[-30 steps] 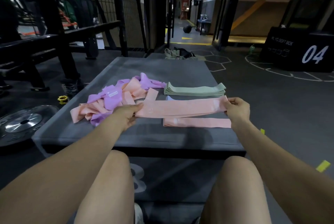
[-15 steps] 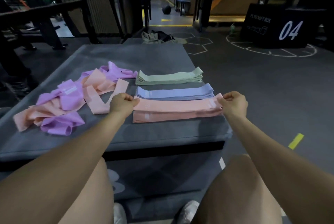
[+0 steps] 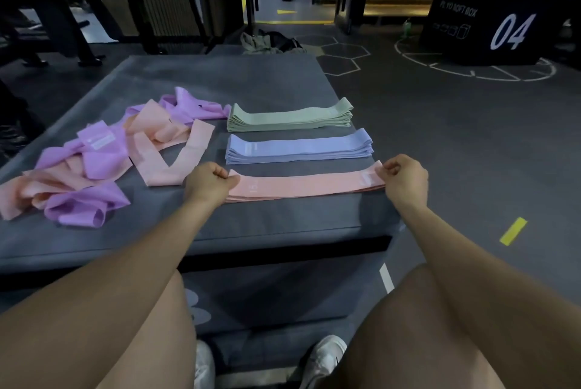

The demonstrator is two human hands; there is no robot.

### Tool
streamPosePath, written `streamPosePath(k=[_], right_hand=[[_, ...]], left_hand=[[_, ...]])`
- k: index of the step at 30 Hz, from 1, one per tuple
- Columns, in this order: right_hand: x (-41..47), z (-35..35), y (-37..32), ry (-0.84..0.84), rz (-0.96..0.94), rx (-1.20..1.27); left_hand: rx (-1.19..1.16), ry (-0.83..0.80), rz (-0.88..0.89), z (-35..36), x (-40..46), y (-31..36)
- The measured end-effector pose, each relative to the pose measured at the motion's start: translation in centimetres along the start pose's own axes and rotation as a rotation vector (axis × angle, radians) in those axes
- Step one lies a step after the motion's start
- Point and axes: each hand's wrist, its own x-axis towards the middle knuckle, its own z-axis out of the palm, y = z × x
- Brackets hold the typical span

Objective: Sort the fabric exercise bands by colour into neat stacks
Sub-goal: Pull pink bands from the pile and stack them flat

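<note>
While both hands pinch it, pink band [image 3: 306,186] lies flat.

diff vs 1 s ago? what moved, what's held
The pink band, held stretched above the pink stack a second ago, has come down flat onto it. Left hand and right hand still pinch its ends. Green stack, blue stack and the unsorted pile are unchanged.

Single head-worn view (wide-angle) looks forward and down, close above the mat [image 3: 267,225].
</note>
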Motion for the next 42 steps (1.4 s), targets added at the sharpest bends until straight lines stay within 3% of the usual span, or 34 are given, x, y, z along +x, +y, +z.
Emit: streamPosePath(k=[12, 17, 20, 23, 29, 38, 42], right_hand=[[0.2, 0.7, 0.3, -0.027, -0.072, -0.142], [-0.7, 0.4, -1.2, 0.061, -0.351, -0.343], [-2.0, 1.6, -3.1, -0.226, -0.568, -0.268], [-2.9, 3.4, -4.1, -0.521, -0.674, -0.329], [-2.1, 4.6, -4.3, -0.652, -0.628, -0.339], [-2.2, 4.6, -4.4, -0.644, -0.618, -0.292], [-3.1, 4.9, -6.1, -0.554, -0.636, -0.262]], left_hand=[[0.146, -0.04, 0.037, 0.4, 0.6, -1.1], [0.176, -0.022, 0.232, -0.1, 0.6, -1.2], [0.149, -0.167, 0.377, -0.8, 0.5, -0.8], [0.256, -0.352, 0.41, -1.0, 0.3, -1.1], [0.272, -0.402, 0.439, -0.8, 1.1, -1.8], [0.245, -0.405, 0.497, -0.9, 1.5, -2.1], [0.181, -0.35, 0.516, -1.6, 1.4, -1.9]])
